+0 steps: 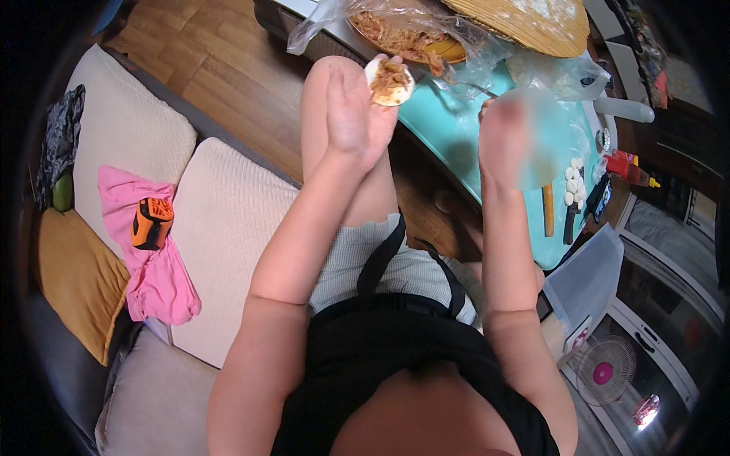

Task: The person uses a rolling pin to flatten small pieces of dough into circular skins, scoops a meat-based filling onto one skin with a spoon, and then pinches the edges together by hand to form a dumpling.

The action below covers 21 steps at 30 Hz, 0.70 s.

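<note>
My left hand (351, 122) lies palm up above my knee and holds a round dough wrapper (404, 97) near its fingertips. Reddish-brown filling (390, 78) is spread over part of the wrapper. My right hand (499, 139), partly blurred, grips a thin metal utensil (482, 89), probably a spoon. Its far end, carrying some filling, is over the edge of a bowl (365, 41) of shredded filling. Clear plastic film (319, 21) drapes around that bowl. Below my right hand is a turquoise board (436, 114) dusted with flour.
On the board are a wooden rolling pin (548, 211), several dough pieces (573, 185) and a knife (569, 225). A floured woven tray (530, 23) stands beyond. Red squeeze bottles (624, 168) and a phone (599, 198) are at right. A sofa (234, 188) is on my left.
</note>
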Each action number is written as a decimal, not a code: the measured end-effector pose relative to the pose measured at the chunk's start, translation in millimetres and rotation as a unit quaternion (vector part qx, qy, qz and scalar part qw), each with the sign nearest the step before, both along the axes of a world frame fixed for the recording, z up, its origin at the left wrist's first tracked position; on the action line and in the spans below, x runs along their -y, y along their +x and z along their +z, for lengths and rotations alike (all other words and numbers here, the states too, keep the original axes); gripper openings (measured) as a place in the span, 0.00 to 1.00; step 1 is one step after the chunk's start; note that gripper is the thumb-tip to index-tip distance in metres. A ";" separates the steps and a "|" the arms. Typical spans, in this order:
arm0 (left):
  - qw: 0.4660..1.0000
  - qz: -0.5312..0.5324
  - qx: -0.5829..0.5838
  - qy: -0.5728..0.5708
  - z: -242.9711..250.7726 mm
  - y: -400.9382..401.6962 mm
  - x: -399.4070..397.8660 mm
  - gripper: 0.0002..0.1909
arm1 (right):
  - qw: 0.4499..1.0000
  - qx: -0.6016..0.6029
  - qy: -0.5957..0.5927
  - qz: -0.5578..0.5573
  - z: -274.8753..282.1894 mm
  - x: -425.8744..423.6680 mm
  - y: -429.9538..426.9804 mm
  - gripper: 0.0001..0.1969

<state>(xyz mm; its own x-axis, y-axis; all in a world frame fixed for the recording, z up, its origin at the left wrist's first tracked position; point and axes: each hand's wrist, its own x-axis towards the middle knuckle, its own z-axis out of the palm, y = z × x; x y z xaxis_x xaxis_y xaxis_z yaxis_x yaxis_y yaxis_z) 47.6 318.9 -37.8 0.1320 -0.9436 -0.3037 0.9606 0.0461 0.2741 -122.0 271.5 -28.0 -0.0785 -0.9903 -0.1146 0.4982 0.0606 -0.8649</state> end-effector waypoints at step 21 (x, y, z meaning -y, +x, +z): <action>0.999 -0.021 0.006 -0.047 9.2 9.3 -12.2 0.39 | 0.613 -0.613 -0.489 0.094 -13.3 14.9 1.0 0.16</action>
<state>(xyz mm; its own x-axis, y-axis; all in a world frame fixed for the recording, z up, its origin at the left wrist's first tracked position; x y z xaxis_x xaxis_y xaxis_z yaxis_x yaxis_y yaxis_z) 56.9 331.1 -28.6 0.0955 -0.9725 -0.2124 0.9588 0.0326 0.2821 -121.1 256.5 -41.3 0.6148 -0.5429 0.5721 -0.4995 -0.8294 -0.2502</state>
